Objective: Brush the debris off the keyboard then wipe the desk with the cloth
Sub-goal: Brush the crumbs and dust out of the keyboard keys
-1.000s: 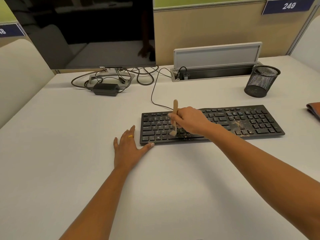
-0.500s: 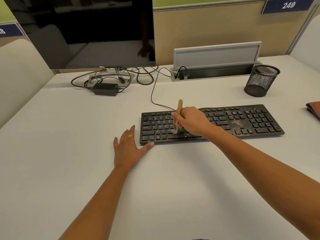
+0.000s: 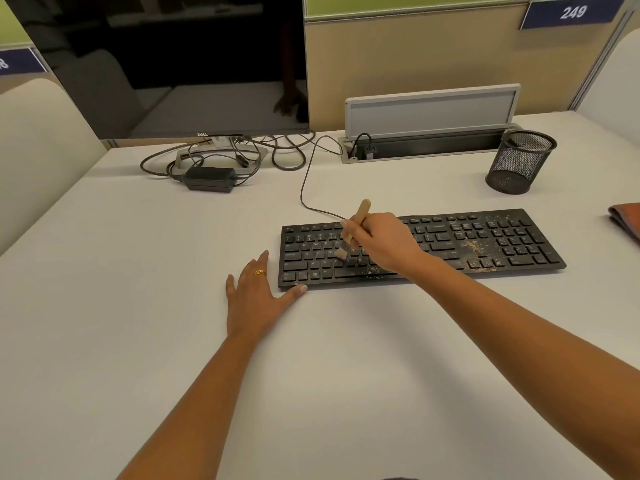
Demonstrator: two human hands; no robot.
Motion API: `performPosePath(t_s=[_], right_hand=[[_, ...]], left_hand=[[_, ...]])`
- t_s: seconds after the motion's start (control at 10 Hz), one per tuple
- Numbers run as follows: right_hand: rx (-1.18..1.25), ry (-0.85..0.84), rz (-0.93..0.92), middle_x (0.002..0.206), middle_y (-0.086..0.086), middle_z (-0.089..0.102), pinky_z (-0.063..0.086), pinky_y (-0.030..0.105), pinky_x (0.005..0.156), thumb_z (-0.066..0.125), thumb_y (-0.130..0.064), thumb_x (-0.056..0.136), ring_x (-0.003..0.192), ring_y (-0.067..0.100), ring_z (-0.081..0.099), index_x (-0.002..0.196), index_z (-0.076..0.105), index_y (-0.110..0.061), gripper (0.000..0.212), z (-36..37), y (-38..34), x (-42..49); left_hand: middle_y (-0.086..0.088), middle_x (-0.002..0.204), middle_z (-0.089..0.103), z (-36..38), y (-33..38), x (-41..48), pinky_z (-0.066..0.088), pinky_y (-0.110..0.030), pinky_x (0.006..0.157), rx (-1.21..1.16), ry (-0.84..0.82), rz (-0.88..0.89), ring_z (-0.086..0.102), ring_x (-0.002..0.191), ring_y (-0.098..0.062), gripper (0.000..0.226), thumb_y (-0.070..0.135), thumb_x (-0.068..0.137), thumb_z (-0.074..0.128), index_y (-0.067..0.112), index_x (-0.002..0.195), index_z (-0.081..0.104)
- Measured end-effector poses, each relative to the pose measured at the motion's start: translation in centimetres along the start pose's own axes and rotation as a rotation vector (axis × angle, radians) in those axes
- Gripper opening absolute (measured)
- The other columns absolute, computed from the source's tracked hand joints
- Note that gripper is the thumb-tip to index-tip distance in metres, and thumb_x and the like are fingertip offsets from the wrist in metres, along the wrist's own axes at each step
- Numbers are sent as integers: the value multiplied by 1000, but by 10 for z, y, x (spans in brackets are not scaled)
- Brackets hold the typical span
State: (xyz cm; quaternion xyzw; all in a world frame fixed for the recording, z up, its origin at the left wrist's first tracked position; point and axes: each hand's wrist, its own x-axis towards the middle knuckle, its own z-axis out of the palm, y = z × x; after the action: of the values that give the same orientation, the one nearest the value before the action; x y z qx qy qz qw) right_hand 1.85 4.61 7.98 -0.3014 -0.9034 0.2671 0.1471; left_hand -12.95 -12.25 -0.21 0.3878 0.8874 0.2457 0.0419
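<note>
Light was soft and even, shadows on the desk [image 3: 104, 306] faint. The dark monitor [image 3: 173, 64] at upper left held dim reflections. Frame edges bowed outward.

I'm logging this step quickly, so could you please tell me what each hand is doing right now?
Left hand: open, flat on the desk, thumb against the keyboard.
Right hand: gripping the brush, bristles on the keyboard.

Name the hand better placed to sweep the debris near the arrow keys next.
Right. The right hand grips the brush over the keyboard, nearer the debris; the left hand lies at the opposite end.
</note>
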Motion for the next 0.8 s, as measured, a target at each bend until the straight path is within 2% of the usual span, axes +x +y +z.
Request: performPosePath(t_s=[0.1,0.2,0.3,0.4,0.5,0.6,0.7,0.8], right_hand=[[-46,-64,-18,64,-8,55,34,22,53,35,-39,99,58,9,49,63,54,-24,44,-1,4,-2],[-3,-96,-57,75,-2,63,41,27,61,38,-38,99,71,17,58,82,67,-11,44,-7,3,2],[30,-168,-117,82,3,68,47,35,71,41,-42,96,77,20,62,92,70,-10,43,-8,5,1],[-109,-212,-159,83,4,66,45,34,68,38,-45,96,75,19,59,85,65,-19,39,-12,12,-1],[-197,-213,-146,68,-1,54,33,26,55,35,-41,99,62,12,49,83,62,-17,39,-21,13,0],[-177,-132,-121,61,-8,48,27,23,51,35,-38,99,56,5,43,75,59,-14,41,-23,13,1],[-86,-57,-115,71,3,64,39,30,56,36,-48,97,64,13,54,73,65,-12,52,-13,16,4],[-164,-91,-107,96,6,70,49,32,66,32,-54,94,82,20,62,87,72,-14,57,-3,19,5]], left_hand=[[0,155,28,0,1,1,1,-42,119,-3,-3,-2,18,145,-12,96,66,78,58,16,151,21],[0,155,28,1,0,1,1,-43,119,-2,3,-2,18,145,-12,96,66,78,58,16,151,21],[-1,155,28,0,0,1,0,-42,119,-10,-3,-10,18,145,-12,96,66,78,59,16,151,21],[-1,155,27,0,2,0,0,-42,119,-5,-7,-7,18,145,-12,96,66,78,59,16,151,21],[-2,155,28,-1,2,0,0,-42,118,-6,-6,-6,18,145,-13,96,65,78,59,16,151,21],[-2,155,28,-1,2,0,1,-42,119,-1,-1,-3,18,145,-13,96,65,78,59,16,151,21],[-1,155,28,-1,2,0,1,-42,119,-5,1,-1,19,144,-13,96,65,78,59,16,151,21],[-1,155,28,-1,2,0,1,-42,119,-7,0,-5,19,144,-13,96,65,78,59,16,151,21]])
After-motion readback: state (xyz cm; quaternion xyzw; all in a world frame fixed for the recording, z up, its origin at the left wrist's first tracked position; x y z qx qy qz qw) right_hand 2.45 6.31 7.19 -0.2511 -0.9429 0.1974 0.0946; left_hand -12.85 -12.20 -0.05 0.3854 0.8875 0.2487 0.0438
